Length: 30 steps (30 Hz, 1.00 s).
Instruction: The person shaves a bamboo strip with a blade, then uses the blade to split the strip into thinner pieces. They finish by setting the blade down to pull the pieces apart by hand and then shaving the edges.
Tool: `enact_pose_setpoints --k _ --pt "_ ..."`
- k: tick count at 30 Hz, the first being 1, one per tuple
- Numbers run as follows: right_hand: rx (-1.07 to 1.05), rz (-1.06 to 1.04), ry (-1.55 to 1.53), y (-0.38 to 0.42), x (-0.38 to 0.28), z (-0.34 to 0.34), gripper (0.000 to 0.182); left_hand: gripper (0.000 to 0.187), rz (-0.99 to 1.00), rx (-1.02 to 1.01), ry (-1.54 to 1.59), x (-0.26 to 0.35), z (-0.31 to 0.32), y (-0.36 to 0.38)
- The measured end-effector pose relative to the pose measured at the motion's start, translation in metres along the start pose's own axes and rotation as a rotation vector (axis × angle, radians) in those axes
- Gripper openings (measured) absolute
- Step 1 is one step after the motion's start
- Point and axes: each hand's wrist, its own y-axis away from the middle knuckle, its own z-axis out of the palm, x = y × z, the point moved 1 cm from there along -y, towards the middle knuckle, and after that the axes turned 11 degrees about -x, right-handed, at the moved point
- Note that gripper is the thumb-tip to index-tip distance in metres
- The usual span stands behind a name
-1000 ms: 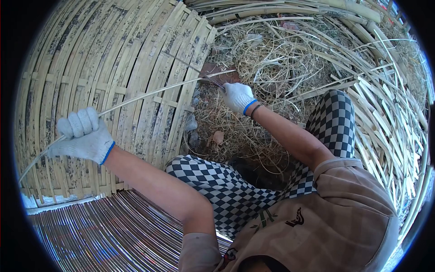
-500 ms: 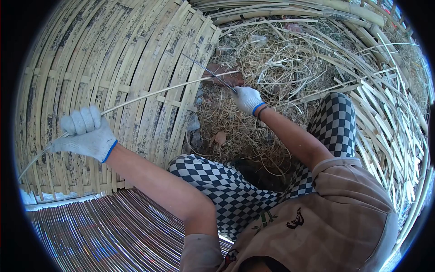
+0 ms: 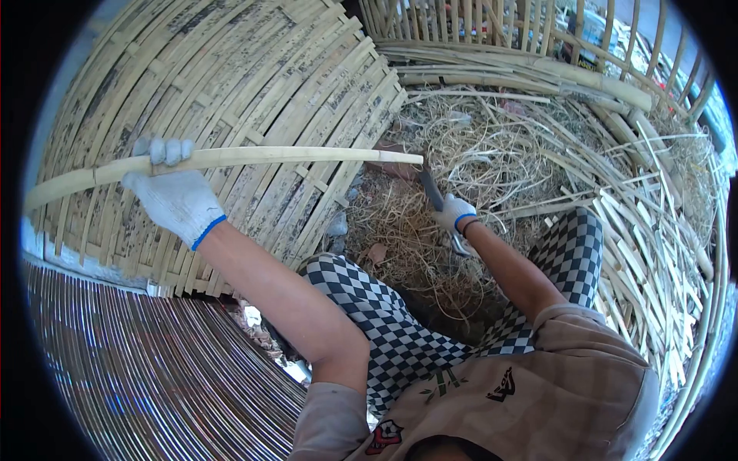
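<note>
My left hand [image 3: 178, 196], in a white knit glove with a blue cuff, is closed round a long pale bamboo strip [image 3: 296, 154]. The strip's broad face shows, and it stretches from the far left to a cut end near the middle. My gloved right hand [image 3: 455, 213] grips a knife with a dark blade [image 3: 431, 189]. The blade's tip overlaps the strip's cut end in this view. Below the right fist a curved shiny metal part sticks out. A reddish brick [image 3: 393, 170] lies under the strip's end, partly hidden by it.
A woven bamboo panel [image 3: 254, 84] fills the upper left. Bamboo shavings [image 3: 477, 146] cover the ground ahead, with a pile of split strips [image 3: 638, 269] on the right. Bamboo poles [image 3: 538, 73] and a slatted fence [image 3: 461, 21] stand behind. A dark slatted mat [image 3: 154, 353] is at lower left.
The strip has turned from its narrow edge to its broad face. The knife has swung from pointing over the panel to the strip's end. The view has shifted, showing more fence.
</note>
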Motion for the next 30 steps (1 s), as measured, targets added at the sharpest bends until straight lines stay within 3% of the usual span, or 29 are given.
enact_pose_setpoints --k 2,5,8,10,12,16,20,21,26,30 --pt "0.143 -0.105 0.03 0.026 -0.021 -0.028 0.085 0.042 -0.002 -0.051 0.061 0.017 -0.004 0.003" --pt "0.353 -0.428 0.086 0.083 -0.055 -0.07 0.091 0.035 0.004 -0.198 0.225 0.021 -0.024 0.004" --pt "0.333 -0.531 0.23 0.13 -0.065 -0.077 0.084 0.03 0.015 -0.124 0.121 0.023 -0.009 0.012" --pt "0.213 -0.573 0.116 0.157 -0.052 -0.069 0.073 0.031 -0.023 -0.094 0.087 0.019 0.008 0.019" --pt "-0.017 -0.342 -0.03 0.192 -0.055 -0.066 0.055 0.035 -0.051 -0.152 0.128 0.0 0.012 0.018" --pt "0.113 -0.33 -0.232 0.209 -0.015 -0.019 0.035 0.039 -0.122 -0.213 0.126 -0.049 0.011 0.024" --pt "0.109 -0.349 -0.262 0.203 0.006 0.011 0.036 0.037 -0.315 -0.209 0.08 -0.066 0.011 0.034" --pt "0.111 -0.336 -0.242 0.203 0.005 0.015 0.035 0.036 -0.361 -0.296 0.075 -0.085 -0.01 0.032" --pt "0.139 -0.306 -0.168 0.198 0.003 0.027 0.035 0.038 -0.426 -0.294 0.032 -0.081 -0.023 0.037" --pt "0.284 -0.383 -0.171 0.187 -0.001 0.04 0.03 0.044 -0.422 -0.264 0.099 -0.079 -0.027 0.04"
